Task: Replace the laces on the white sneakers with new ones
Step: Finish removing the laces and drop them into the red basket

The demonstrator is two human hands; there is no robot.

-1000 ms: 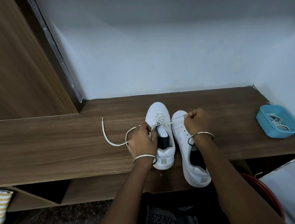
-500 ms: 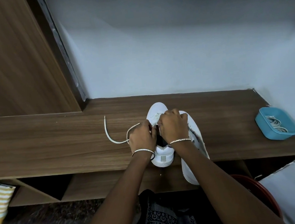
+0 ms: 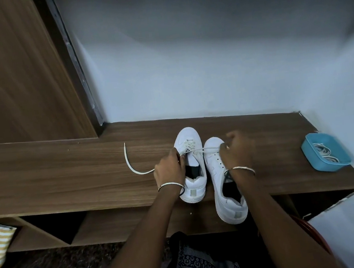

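Swung back right off laced shoe (image 3: 190, 154): right hand (image 3: 237, 151), pinching lace (image 3: 203, 148) taut over second shoe (image 3: 218, 173). Left hand (image 3: 169, 170) gripping laced shoe's side, lace tail trailing left on table (image 3: 66, 179). Heel of second shoe past table's front edge. Far right of laced shoe, tray (image 3: 329, 166) with coiled laces (image 3: 326, 152).

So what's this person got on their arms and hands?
Both forearms are bare, with no sleeves or gloves on the left hand or right hand. Each wrist carries a thin metal bangle with a dark thread beside it: left bangle, left thread, right bangle, right thread. Rings are too blurred to tell.
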